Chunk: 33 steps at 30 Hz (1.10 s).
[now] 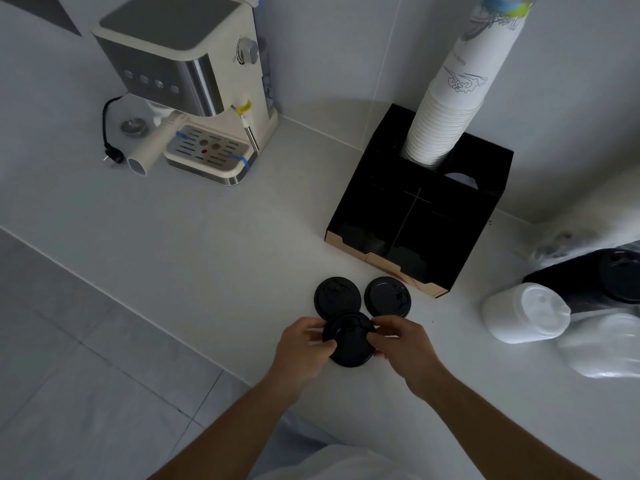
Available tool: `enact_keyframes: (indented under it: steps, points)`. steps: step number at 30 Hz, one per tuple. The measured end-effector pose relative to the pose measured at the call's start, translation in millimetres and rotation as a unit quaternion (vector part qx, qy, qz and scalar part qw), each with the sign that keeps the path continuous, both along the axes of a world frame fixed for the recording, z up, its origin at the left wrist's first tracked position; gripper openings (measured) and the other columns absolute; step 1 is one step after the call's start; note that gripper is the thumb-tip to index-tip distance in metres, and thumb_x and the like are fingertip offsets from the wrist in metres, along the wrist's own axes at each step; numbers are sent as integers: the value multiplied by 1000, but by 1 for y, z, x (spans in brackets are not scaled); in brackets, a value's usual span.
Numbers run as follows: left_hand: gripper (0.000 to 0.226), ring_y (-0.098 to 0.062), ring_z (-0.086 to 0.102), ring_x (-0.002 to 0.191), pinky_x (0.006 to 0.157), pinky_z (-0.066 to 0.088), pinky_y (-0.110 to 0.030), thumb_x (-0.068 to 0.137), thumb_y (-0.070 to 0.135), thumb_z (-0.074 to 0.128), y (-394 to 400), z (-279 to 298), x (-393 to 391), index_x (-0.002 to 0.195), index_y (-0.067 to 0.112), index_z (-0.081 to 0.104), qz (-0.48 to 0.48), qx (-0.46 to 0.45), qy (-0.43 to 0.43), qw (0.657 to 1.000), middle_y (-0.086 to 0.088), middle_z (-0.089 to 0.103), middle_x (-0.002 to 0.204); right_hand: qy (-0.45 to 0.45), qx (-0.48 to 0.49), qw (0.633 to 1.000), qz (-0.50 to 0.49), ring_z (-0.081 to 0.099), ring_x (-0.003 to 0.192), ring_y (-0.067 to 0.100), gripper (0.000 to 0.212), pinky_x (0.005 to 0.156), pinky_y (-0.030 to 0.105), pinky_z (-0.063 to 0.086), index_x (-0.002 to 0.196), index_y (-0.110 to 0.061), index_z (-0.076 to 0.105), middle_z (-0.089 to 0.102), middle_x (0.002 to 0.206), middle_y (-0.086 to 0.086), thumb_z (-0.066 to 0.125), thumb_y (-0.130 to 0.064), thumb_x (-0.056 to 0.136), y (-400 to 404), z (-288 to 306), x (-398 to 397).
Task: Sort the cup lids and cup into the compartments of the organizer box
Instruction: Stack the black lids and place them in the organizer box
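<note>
Black round plastic cup lid (pixel 349 341), gripped at its rim between left hand (pixel 303 348) and right hand (pixel 403 344)
Black cardboard organizer box (pixel 415 216) lies ahead, slightly right, nearer the right hand; lid flat, disc-shaped, overlapping two matching black lids (pixel 337 297) on the white counter (pixel 207 237)

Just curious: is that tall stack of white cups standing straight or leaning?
Leaning. The cup stack tilts right from the organizer box.
</note>
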State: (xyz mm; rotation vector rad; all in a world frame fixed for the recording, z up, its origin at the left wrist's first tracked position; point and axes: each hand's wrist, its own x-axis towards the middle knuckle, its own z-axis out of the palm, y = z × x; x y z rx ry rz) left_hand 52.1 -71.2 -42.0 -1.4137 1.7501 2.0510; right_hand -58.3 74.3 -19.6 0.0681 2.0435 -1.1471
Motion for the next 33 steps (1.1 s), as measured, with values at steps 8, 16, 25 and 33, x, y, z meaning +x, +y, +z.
enact_keyframes:
  steps: [8, 16, 25, 33]
  points:
    - [34, -20, 70, 80, 80, 57, -34, 80, 10, 70, -7, 3, -15, 113, 14, 68, 30, -27, -4, 999, -6, 76, 92, 77, 35, 992, 98, 67, 93, 18, 22, 89, 32, 53, 107, -23, 70, 71, 97, -3, 71, -13, 87, -33, 10, -35]
    - [13, -20, 71, 82, 83, 57, -37, 81, 16, 70, -18, 4, -30, 94, 16, 72, 46, -95, -24, 994, 9, 68, 73, 122, 83, 970, 192, 64, 83, 13, 24, 80, 28, 52, 111, -15, 72, 70, 97, 0, 70, -15, 87, -71, 3, -68]
    - [5, -20, 69, 78, 76, 53, -31, 80, 19, 67, -25, -1, -38, 84, 23, 67, 15, -109, -55, 992, 1, 72, 76, 147, 121, 942, 275, 58, 92, 14, 22, 76, 23, 48, 109, -14, 73, 61, 100, -5, 66, -13, 89, -90, 0, -80]
    - [12, -25, 67, 75, 76, 53, -35, 80, 15, 65, -33, -1, -41, 71, 23, 64, -12, -140, -70, 988, -7, 71, 75, 115, 159, 933, 300, 66, 92, 25, 16, 75, 35, 56, 102, -7, 70, 68, 106, 11, 66, -11, 87, -102, 8, -81]
